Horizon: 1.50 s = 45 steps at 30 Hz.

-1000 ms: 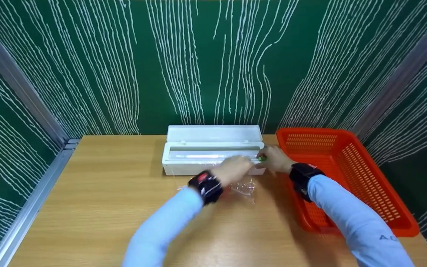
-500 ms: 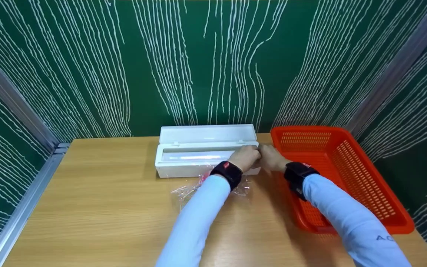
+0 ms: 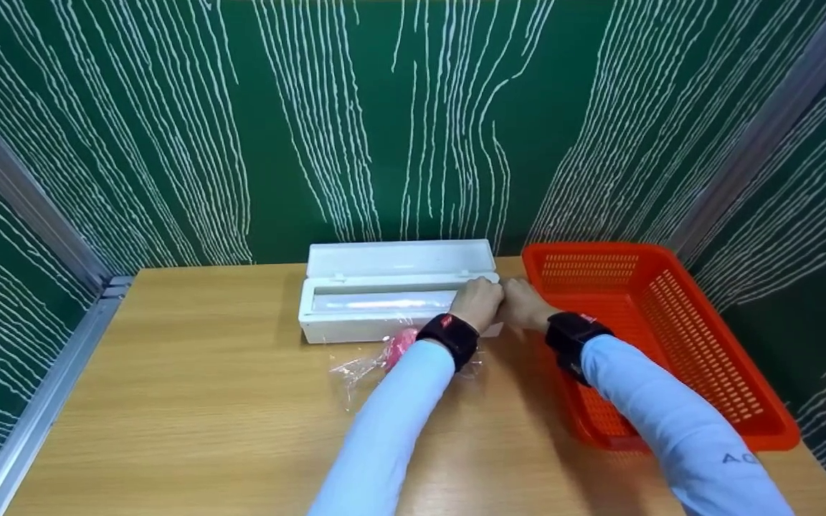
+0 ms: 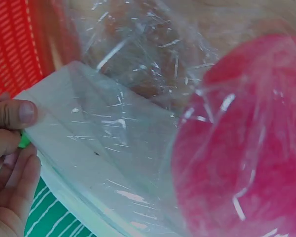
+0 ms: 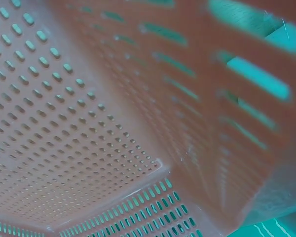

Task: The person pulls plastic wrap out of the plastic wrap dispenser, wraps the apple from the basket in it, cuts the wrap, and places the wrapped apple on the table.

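So, right hand (image 3: 524,307) pinches small green piece (image 4: 23,140) at right end of white rectangular box (image 3: 355,330), likely steadying it. Left hand (image 3: 477,301) alongside, fingertips hidden, can't tell its grip. Pink rounded object (image 3: 400,345) in clear plastic film (image 4: 108,123) sits in front, probably freeing both hands.

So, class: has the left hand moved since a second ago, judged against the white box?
Yes: the left hand has moved rightward, towards the white box's right end.

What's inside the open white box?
Inside the white box lies a long, pale, glossy thing, likely a roll of film. The left hand hides the box's right end, so what lies there can't be seen.
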{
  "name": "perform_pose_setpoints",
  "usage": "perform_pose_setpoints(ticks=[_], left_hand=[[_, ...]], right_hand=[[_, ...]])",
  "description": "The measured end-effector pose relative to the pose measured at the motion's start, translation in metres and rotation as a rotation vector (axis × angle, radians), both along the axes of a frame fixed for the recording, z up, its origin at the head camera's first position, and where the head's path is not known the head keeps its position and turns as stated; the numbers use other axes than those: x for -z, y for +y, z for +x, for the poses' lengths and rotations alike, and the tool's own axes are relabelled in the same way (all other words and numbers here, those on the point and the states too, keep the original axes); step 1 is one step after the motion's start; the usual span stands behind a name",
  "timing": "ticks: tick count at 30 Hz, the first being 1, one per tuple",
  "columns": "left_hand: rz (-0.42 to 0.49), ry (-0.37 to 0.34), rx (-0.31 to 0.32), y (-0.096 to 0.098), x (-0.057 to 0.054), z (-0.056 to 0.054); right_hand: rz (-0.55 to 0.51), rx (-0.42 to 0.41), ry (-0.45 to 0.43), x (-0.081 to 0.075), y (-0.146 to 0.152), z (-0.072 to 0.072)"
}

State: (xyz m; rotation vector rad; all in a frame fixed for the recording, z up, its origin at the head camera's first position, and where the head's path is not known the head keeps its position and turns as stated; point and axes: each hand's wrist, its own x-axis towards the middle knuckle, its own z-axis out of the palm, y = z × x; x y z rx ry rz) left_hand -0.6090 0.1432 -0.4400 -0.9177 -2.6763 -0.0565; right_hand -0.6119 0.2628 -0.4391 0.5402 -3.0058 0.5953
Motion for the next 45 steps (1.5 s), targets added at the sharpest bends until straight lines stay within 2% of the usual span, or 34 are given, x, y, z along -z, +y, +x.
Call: perform_pose_setpoints(ticks=[3, 7, 13, 16, 20, 23, 26, 28, 31, 35, 40, 45], left_hand=[[-0.011, -0.013, 0.018, -0.002, 0.000, 0.000], [0.005, -0.008, 0.022, -0.006, 0.000, -0.001], [0.047, 0.018, 0.058, -0.013, 0.006, -0.005], [0.051, 0.042, 0.063, -0.020, 0.007, -0.006], [0.066, 0.007, 0.070, -0.039, 0.006, -0.007], [0.073, -0.045, 0.105, -0.061, 0.002, -0.010], [0.079, -0.117, 0.106, -0.087, -0.004, -0.011], [0.086, -0.139, 0.098, -0.102, -0.006, -0.011], [0.134, -0.175, 0.111, -0.115, -0.007, -0.011], [0.176, -0.180, 0.132, -0.119, -0.003, -0.011], [0.163, -0.175, 0.086, -0.120, 0.000, -0.009], [0.184, -0.182, 0.075, -0.123, -0.001, -0.009]], right_hand=[[0.011, 0.019, -0.001, 0.001, 0.000, 0.000], [0.012, 0.062, -0.055, 0.000, -0.002, -0.001], [0.010, 0.057, -0.062, -0.001, -0.003, 0.000], [0.000, 0.078, -0.140, -0.004, -0.004, 0.001], [0.021, 0.125, -0.225, -0.007, -0.005, 0.002], [0.028, 0.150, -0.234, -0.007, -0.005, 0.001], [0.010, 0.152, -0.276, -0.007, -0.006, 0.000], [0.004, 0.147, -0.292, -0.008, -0.006, 0.000], [-0.006, 0.145, -0.306, -0.010, -0.004, 0.001], [-0.010, 0.120, -0.315, -0.011, -0.001, 0.003], [-0.021, 0.077, -0.308, -0.011, -0.001, 0.003], [-0.065, 0.050, -0.281, -0.015, 0.000, 0.002]])
